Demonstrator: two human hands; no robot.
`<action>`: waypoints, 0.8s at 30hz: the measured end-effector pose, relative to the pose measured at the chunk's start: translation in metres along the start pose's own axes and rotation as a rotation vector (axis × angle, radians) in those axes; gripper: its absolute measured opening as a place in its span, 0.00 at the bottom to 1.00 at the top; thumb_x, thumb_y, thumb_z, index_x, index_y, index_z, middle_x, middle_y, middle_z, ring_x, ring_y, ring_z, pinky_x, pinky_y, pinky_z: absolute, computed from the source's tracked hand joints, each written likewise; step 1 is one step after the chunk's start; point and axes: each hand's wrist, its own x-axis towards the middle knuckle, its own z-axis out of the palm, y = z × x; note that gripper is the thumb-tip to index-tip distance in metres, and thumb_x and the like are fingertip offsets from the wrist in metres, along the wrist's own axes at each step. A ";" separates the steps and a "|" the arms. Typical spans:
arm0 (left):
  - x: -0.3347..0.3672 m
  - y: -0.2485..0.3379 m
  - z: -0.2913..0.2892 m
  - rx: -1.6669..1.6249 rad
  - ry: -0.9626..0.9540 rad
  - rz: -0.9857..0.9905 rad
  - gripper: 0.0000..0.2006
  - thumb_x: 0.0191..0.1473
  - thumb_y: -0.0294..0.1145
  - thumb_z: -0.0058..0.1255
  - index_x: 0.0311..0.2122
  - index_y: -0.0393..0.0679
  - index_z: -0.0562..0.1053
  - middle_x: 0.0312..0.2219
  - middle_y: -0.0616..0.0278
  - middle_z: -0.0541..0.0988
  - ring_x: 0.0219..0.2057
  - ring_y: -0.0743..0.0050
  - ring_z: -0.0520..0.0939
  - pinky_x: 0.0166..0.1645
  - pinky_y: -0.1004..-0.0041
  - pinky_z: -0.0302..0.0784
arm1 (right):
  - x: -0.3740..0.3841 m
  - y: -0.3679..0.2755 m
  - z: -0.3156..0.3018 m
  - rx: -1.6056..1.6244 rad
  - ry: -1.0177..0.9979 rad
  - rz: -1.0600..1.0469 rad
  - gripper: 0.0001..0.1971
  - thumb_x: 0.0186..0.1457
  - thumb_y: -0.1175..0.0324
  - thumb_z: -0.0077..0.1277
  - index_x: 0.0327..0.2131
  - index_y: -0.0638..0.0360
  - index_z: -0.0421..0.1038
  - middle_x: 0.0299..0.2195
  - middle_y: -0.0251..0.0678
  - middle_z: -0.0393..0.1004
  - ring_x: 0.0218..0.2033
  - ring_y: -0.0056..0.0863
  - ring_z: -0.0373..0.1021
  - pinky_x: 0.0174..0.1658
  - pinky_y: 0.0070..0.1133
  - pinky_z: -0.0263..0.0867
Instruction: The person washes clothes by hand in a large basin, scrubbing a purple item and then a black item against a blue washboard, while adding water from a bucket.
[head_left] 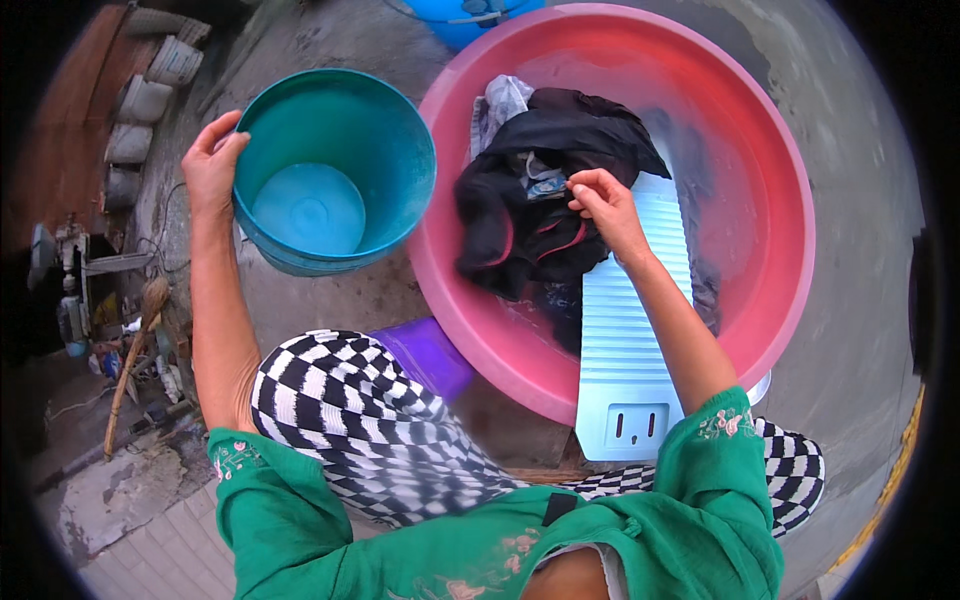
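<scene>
My left hand grips the left rim of a teal bucket, which stands on the ground and looks empty inside. My right hand pinches the black clothes heaped in a big pink basin. A pale blue washboard leans from the basin's near rim into it, under my right forearm. A grey-white piece of cloth lies at the far edge of the heap.
A purple stool sits between my knee and the basin. A blue tub stands beyond the basin. Concrete ground surrounds everything. A broom, clutter and stacked pale sacks line the left side.
</scene>
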 end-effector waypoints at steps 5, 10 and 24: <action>-0.010 0.032 0.035 0.112 -0.098 0.165 0.16 0.44 0.22 0.54 0.43 0.39 0.75 0.35 0.63 0.78 0.36 0.79 0.77 0.41 0.81 0.72 | -0.013 0.006 0.031 -0.026 -0.150 0.057 0.09 0.54 0.70 0.48 0.37 0.65 0.70 0.30 0.31 0.72 0.29 0.18 0.69 0.35 0.17 0.67; -0.024 0.056 0.061 0.216 -0.127 0.426 0.15 0.39 0.28 0.52 0.37 0.41 0.77 0.34 0.63 0.79 0.38 0.75 0.77 0.45 0.76 0.70 | -0.035 0.020 0.050 -0.235 -0.134 -0.001 0.10 0.51 0.70 0.49 0.37 0.63 0.70 0.27 0.33 0.73 0.28 0.19 0.69 0.35 0.17 0.66; 0.027 -0.106 -0.055 -0.332 0.497 -0.155 0.17 0.39 0.21 0.56 0.39 0.36 0.75 0.33 0.59 0.78 0.34 0.67 0.79 0.39 0.73 0.76 | 0.009 -0.005 -0.114 -0.648 0.613 -0.380 0.14 0.47 0.68 0.53 0.39 0.60 0.71 0.40 0.41 0.71 0.42 0.33 0.68 0.47 0.26 0.63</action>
